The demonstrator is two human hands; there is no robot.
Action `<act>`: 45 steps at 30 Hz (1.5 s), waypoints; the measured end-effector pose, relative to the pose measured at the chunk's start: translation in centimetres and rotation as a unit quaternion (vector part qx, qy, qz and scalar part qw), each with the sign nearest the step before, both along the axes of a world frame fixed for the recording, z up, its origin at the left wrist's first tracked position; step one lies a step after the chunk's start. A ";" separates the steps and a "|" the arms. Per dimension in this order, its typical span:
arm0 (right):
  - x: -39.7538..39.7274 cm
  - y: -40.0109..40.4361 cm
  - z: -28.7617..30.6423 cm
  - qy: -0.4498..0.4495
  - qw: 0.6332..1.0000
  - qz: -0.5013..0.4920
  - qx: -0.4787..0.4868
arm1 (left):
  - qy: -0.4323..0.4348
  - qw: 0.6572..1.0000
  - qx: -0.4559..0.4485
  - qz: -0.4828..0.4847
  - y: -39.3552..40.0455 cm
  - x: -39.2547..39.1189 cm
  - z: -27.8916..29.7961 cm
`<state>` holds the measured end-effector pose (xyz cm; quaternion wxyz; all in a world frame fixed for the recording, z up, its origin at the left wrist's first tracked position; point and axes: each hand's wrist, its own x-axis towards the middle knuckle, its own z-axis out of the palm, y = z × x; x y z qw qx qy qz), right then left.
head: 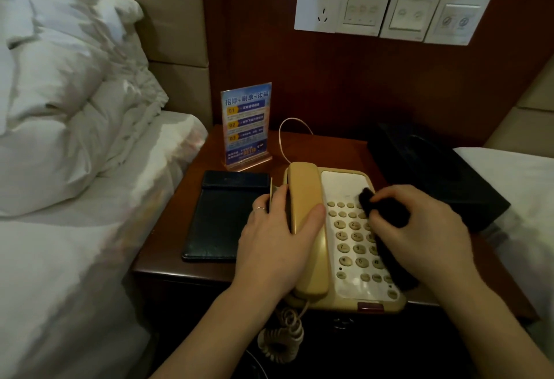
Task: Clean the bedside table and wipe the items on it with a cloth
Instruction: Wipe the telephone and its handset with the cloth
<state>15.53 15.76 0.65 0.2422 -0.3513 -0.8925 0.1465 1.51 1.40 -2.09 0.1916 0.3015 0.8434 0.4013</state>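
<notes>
A beige desk telephone (pixel 344 187) stands at the front of the dark wooden bedside table (pixel 338 148). My left hand (pixel 275 237) grips its handset (pixel 302 198), which lies in the cradle, thumb across the top and fingers round the left side. My right hand (pixel 419 228) holds a black cloth (pixel 386 213) bunched in its fingers and presses it on the keypad's right side. The cloth trails down over the right-hand keys.
A black leather folder (pixel 221 213) lies left of the phone. An acrylic sign stand (pixel 245 127) sits at the back left, a black tissue box (pixel 434 169) at the right. Beds flank the table. A coiled cord (pixel 281 339) hangs over the front edge. Wall switches (pixel 389 10) sit above.
</notes>
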 end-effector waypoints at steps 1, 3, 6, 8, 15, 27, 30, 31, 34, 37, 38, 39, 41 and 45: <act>0.4 0.4 0.0 0.016 1.000 -0.018 -0.014 | 0.002 1.000 0.001 0.000 0.0 0.0 0.0; 0.3 0.1 0.0 0.039 0.998 -0.019 -0.035 | 0.006 1.000 0.002 0.000 0.0 0.0 0.0; -1.7 -2.6 0.0 0.026 0.998 0.052 0.000 | 0.008 1.000 -0.003 -0.001 0.1 -0.1 0.0; -2.7 -3.9 -0.2 0.007 0.995 0.097 0.033 | 0.004 1.000 -0.005 -0.001 0.0 -0.1 0.0; -0.7 -0.6 0.0 -0.008 1.000 -0.007 -0.006 | 0.000 1.000 0.000 0.001 0.1 -0.1 0.1; -1.3 -2.5 -0.4 -0.012 0.998 0.040 0.041 | 0.000 1.000 -0.005 -0.006 0.0 -0.1 0.1; -0.2 -0.9 -0.1 0.029 0.999 -0.019 -0.021 | 0.004 1.000 -0.003 -0.002 0.0 -0.1 0.1; -0.4 -1.2 -0.1 0.036 0.999 -0.016 -0.016 | 0.005 1.000 -0.004 -0.001 0.0 -0.1 0.1; -2.0 -3.6 -0.2 0.046 0.998 0.051 0.001 | 0.006 1.000 -0.008 -0.003 0.1 -0.2 0.0; -2.8 -4.6 -0.2 0.036 0.996 0.083 -0.007 | -0.004 1.000 0.000 -0.003 0.0 -0.4 0.0; -2.7 -4.1 -0.1 0.019 0.997 0.074 0.001 | -0.008 1.000 0.000 -0.005 -0.1 -0.4 0.0; -2.3 -3.4 0.0 0.004 0.998 0.059 0.004 | -0.009 1.000 0.001 -0.007 -0.1 -0.4 0.0; -1.0 -1.8 0.3 -0.001 1.000 0.013 -0.025 | -0.007 1.000 0.003 -0.008 -0.2 -0.3 0.0; 0.2 -0.8 0.2 0.024 0.998 -0.047 -0.046 | 0.004 1.000 -0.003 -0.005 0.1 -0.2 0.0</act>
